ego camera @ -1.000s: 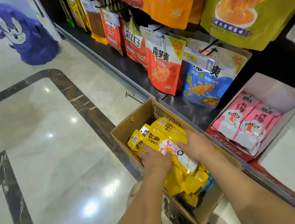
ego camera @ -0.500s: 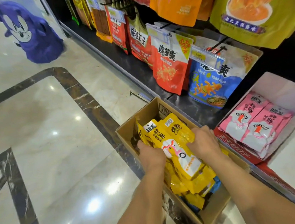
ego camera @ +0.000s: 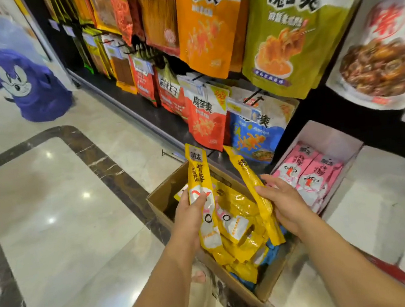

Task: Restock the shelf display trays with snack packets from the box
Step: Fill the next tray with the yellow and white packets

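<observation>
A brown cardboard box (ego camera: 162, 196) stands on the floor against the shelf base, full of yellow snack packets (ego camera: 241, 225). My left hand (ego camera: 191, 213) grips one yellow packet (ego camera: 198, 176) upright above the box. My right hand (ego camera: 285, 200) holds a second yellow packet (ego camera: 250, 180) edge-on, tilted, over the box's right side. To the right, a white display tray (ego camera: 326, 135) on the low shelf holds pink snack packets (ego camera: 308, 173) in two rows.
Large hanging snack bags (ego camera: 206, 25) fill the dark shelf wall (ego camera: 331, 112) above and behind the box. A purple cartoon figure (ego camera: 33, 90) stands on the polished marble floor (ego camera: 48, 197) at the far left. A red tray edge (ego camera: 403, 279) runs along the lower right.
Both hands have lifted out of the pile, each raising a yellow packet above the box. The camera has tilted up and closer to the shelf.
</observation>
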Demonstrator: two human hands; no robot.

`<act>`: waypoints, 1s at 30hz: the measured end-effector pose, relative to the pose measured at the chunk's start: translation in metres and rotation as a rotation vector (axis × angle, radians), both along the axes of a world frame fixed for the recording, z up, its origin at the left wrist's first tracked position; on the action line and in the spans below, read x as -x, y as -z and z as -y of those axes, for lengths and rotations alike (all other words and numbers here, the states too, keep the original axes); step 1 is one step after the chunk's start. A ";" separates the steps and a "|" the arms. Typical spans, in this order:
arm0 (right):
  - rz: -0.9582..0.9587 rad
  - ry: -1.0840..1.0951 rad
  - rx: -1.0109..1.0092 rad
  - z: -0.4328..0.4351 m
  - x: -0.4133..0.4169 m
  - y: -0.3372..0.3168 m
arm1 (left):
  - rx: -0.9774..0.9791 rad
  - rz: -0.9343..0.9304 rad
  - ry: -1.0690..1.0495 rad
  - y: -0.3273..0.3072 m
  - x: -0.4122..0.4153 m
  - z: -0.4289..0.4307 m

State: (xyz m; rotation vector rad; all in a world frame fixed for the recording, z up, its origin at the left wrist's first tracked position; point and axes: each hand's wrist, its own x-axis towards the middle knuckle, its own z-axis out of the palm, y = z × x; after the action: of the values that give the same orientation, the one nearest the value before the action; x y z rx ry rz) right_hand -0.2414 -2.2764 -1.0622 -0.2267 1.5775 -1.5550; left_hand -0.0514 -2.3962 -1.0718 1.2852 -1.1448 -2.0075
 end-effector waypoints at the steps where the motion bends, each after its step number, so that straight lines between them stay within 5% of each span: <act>1: 0.060 0.025 0.037 -0.008 0.000 -0.006 | -0.001 -0.015 0.029 -0.003 0.004 -0.003; 9: 0.388 0.081 0.212 -0.090 0.022 -0.026 | 0.048 -0.083 0.225 -0.025 0.063 -0.050; 19: 0.361 0.336 0.173 -0.193 0.048 -0.035 | 0.002 -0.138 0.483 -0.020 0.136 -0.130; 30: 0.234 0.624 0.099 -0.294 0.100 0.007 | 0.208 0.003 0.665 0.016 0.220 -0.186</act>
State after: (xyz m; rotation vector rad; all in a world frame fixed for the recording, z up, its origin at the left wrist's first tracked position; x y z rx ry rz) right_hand -0.3414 -1.9828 -1.0690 0.4236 1.4562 -2.0448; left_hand -0.2715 -2.2098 -1.0873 0.8649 -1.9108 -2.2331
